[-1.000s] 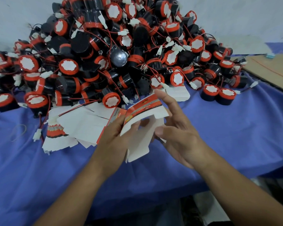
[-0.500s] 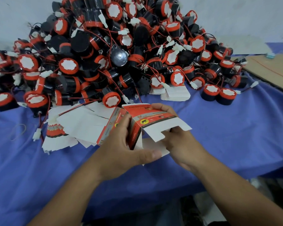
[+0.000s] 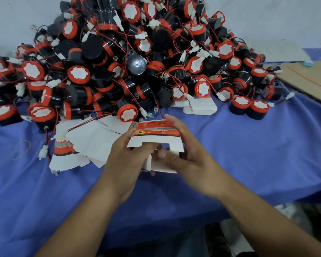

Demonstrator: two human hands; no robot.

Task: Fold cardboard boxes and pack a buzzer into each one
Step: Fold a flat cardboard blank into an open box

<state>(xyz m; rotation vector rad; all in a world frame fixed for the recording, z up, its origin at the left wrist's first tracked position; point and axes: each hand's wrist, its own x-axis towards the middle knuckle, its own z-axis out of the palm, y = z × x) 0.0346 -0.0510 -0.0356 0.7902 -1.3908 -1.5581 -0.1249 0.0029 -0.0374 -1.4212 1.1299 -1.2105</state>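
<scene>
Towering behind the held box (image 3: 156, 129), buzzers (image 3: 130, 58) overlap flat blanks (image 3: 93, 138).

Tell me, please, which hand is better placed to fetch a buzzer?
Probably the right hand: its fingers reach past the box toward the buzzer pile; the left hand grips the box.

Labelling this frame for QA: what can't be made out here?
1. Head view: the inside and lower flaps of the box, hidden by the left hand and right hand gripping it.
2. Head view: the print on the box, too small and blurred.
3. Head view: the buzzer pile, cut off by the top and left edges; count unknowable.
4. Head view: the flat blanks, partly under buzzers and the left hand.
</scene>
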